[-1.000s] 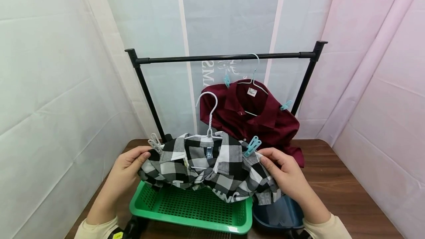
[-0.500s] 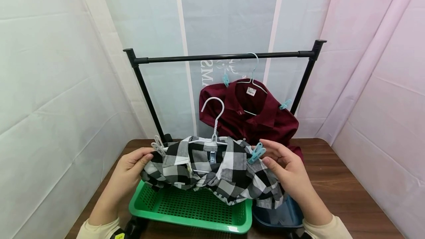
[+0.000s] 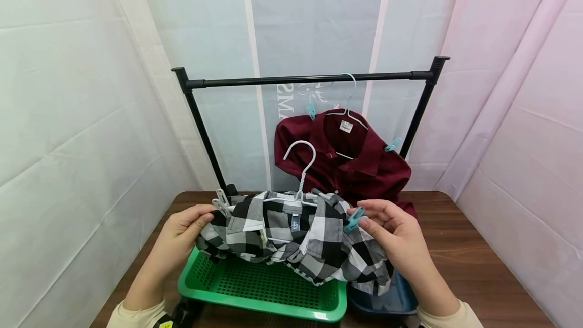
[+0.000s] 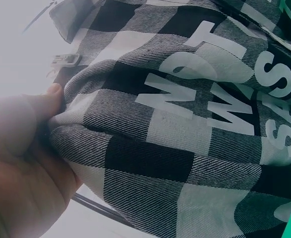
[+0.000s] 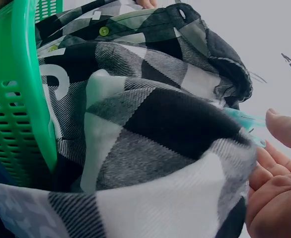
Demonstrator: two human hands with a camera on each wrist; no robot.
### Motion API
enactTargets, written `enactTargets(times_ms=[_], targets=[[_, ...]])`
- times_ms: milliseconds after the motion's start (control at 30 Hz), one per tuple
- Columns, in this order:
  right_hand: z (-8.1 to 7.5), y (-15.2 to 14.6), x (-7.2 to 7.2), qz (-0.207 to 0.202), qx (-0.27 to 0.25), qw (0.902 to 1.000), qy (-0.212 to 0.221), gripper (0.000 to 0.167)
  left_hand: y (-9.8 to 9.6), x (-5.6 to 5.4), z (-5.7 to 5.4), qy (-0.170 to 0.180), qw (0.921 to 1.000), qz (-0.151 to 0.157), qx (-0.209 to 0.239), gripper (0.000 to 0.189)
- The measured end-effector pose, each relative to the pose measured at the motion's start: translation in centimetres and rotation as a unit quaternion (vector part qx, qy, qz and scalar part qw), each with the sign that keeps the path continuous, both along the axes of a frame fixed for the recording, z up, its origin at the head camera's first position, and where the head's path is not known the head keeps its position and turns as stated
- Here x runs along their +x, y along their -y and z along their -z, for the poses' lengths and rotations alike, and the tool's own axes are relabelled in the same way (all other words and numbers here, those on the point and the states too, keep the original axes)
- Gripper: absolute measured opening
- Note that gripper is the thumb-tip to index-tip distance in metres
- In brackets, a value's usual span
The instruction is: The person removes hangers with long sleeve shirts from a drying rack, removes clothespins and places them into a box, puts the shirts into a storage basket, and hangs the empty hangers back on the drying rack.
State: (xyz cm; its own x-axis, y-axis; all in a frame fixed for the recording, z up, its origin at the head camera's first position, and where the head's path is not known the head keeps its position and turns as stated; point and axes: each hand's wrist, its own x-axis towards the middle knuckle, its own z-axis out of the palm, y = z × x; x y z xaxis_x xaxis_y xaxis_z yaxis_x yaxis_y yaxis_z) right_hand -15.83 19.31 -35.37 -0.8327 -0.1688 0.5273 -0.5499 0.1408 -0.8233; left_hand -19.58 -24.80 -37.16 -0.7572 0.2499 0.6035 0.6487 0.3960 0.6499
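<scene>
A black-and-white checked shirt (image 3: 328, 227) on a white hanger (image 3: 301, 181) is held up over the green basket (image 3: 218, 295). My left hand (image 3: 185, 232) pinches its shoulder edge between thumb and fingers, beside a white clothespin (image 3: 222, 203) clipped there. At the other shoulder, my right hand (image 3: 396, 234) has its thumb and fingers spread around a light blue clothespin (image 3: 354, 219). In the right wrist view the thumb tip is right at the end of this clothespin (image 5: 245, 119), with the other fingers loosely extended below. White printed letters (image 4: 230, 109) cross the shirt front.
Behind the shirt, a dark red shirt (image 3: 300, 138) on a light blue hanger hangs from the black rack bar (image 3: 273, 81), with a blue clothespin at each shoulder. A dark blue basin (image 3: 403, 290) stands right of the basket on the wooden table (image 3: 460, 252).
My right hand has let go of the shirt's shoulder edge and moved to the blue clothespin. The checked shirt and its hanger have shifted slightly right and down. My left hand keeps its pinch.
</scene>
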Motion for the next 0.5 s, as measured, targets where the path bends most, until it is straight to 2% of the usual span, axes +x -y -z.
enactTargets(times_ms=[100,233,433,500], targets=[[-0.1,0.13,0.22,0.0,-0.015,0.9999,-0.008,0.03,0.05,-0.01,0.0,0.0,1.0,-0.003,-0.002,0.025],[-0.25,0.15,0.45,0.029,-0.019,0.9992,-0.021,0.028,0.1,-0.03,0.07,0.004,1.0,-0.006,0.0,0.024],[-0.18,0.11,0.44,0.047,-0.081,0.9943,-0.05,0.025,0.01,0.0,0.0,0.003,0.9998,-0.018,0.005,0.024],[-0.28,-0.04,0.39,0.066,-0.101,0.9915,-0.049,0.024,0.0,0.03,-0.08,-0.003,0.9996,-0.026,0.007,0.024]])
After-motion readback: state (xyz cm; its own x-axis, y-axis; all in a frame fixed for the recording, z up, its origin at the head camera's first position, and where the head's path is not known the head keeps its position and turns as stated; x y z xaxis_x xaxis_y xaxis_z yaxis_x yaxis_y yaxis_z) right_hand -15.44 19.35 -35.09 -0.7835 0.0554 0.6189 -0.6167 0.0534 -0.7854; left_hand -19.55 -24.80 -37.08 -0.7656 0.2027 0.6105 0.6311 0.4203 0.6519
